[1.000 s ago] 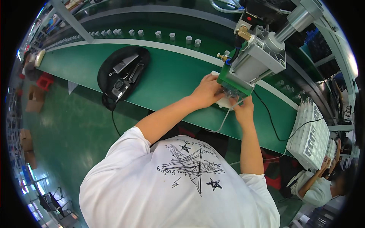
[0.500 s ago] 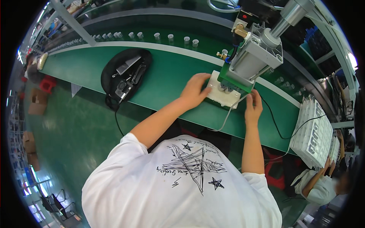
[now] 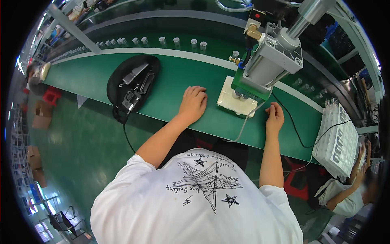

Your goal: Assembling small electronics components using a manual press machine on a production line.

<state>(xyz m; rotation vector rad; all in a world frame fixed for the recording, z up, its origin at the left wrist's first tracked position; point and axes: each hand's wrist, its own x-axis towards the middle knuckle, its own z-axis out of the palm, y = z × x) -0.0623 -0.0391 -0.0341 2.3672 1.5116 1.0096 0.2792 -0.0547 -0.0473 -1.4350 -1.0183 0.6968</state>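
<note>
My left hand (image 3: 193,105) rests palm down on the green workbench (image 3: 166,103), fingers stretched out and holding nothing. To its right sits a cream-coloured block-like fixture (image 3: 237,105), apart from both hands. A pneumatic press (image 3: 266,61) with a silver cylinder and a green plate stands over this block; small grey round parts (image 3: 239,96) show between plate and block. My right hand (image 3: 275,118) lies on the bench right of the block, its fingers loosely bent with nothing visible in them. A thin grey cable (image 3: 244,127) runs between the block and this hand.
A black case (image 3: 138,71) with small devices lies at left. Behind the bench, a conveyor carries several small white cups (image 3: 176,42). Stacked white trays (image 3: 335,140) and a black cable (image 3: 294,132) are at right. A co-worker (image 3: 345,197) sits at lower right.
My left hand has let go of the cream-coloured fixture and moved left onto the bench. My right hand has drawn slightly away from the fixture. The view has shifted a little.
</note>
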